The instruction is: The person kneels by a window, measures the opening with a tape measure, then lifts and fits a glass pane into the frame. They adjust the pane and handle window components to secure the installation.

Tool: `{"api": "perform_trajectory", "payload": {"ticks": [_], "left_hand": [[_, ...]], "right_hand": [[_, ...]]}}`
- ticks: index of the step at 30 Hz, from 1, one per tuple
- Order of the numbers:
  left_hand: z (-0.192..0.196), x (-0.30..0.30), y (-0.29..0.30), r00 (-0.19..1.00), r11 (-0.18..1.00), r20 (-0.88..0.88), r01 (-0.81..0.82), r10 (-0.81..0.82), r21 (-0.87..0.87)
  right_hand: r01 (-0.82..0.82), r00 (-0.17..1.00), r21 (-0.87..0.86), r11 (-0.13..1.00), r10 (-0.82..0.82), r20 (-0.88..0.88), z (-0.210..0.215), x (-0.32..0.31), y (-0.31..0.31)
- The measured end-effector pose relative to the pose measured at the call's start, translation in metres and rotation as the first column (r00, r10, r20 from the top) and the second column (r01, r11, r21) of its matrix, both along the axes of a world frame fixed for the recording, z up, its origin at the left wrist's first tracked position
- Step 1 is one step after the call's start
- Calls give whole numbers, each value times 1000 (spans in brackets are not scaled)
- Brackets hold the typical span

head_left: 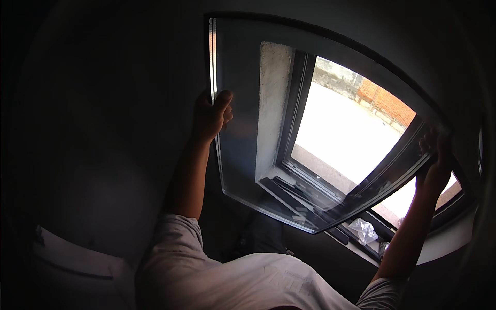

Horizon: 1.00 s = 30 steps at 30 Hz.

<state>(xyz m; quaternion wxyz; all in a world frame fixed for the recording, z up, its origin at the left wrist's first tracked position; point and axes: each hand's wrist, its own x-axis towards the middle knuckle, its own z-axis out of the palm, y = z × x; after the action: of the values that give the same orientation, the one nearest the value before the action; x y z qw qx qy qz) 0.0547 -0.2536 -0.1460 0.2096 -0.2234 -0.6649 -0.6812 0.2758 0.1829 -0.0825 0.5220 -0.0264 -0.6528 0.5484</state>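
Observation:
I hold a large clear glass pane [243,129] upright in front of a window opening [341,139]. My left hand [211,116] grips the pane's left edge with the thumb over the front face. My right hand [436,165] grips its right edge, fingers wrapped around it. The pane is tilted, with its lower edge running from lower left to the right. Through the glass I see the dark window frame [297,108], a rough concrete reveal and a bright area outside.
A crumpled clear plastic piece [363,230] lies on the window sill [444,240]. A brick wall [390,103] shows outside. The room's dark wall [103,129] is on the left. A pale surface [72,258] sits at the lower left.

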Motion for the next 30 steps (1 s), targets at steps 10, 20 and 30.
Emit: {"api": "perform_trajectory", "payload": {"ticks": [10,20,30], "left_hand": [[-5,-14,-2,994,993,-58,91,-95,-72],[144,-23,-13,850,835,-152,525,-505,165],[178,-52,7,44,57,-140,995,-989,-87]], "right_hand": [[45,996,262,964,-65,67,-7,3,19],[90,992,73,993,-96,82,8,-3,-15],[14,999,-76,997,-11,41,-1,0,1]]}}
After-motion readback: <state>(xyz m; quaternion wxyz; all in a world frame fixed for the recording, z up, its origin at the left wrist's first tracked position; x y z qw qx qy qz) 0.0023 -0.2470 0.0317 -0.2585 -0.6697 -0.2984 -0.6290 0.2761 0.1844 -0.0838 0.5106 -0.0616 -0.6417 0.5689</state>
